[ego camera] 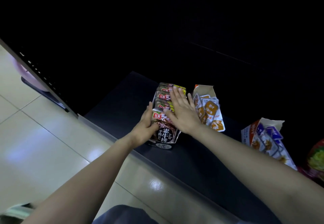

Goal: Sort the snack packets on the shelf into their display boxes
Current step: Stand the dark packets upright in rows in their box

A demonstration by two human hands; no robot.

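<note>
Display box (163, 145) of brown packets (162, 101) sits on the dark shelf (192, 153), near the front edge. Left hand (145, 129) grips the box's front left corner, thumb across the front packet. Right hand (182, 111) lies flat on the packet tops, fingers straight, holding nothing. A torn box of orange packets (210, 111) stands just right of it, and purple packets (270, 136) lie further right.

On the shelf (192, 155), the left display box (164, 144) sits at the front edge, the middle display box (205, 91) just beside it, and the right display box (248, 132) farther right. The right hand (182, 113) lies atop the packets (163, 94) in the left display box; the left hand (144, 129) grips its side.
</note>
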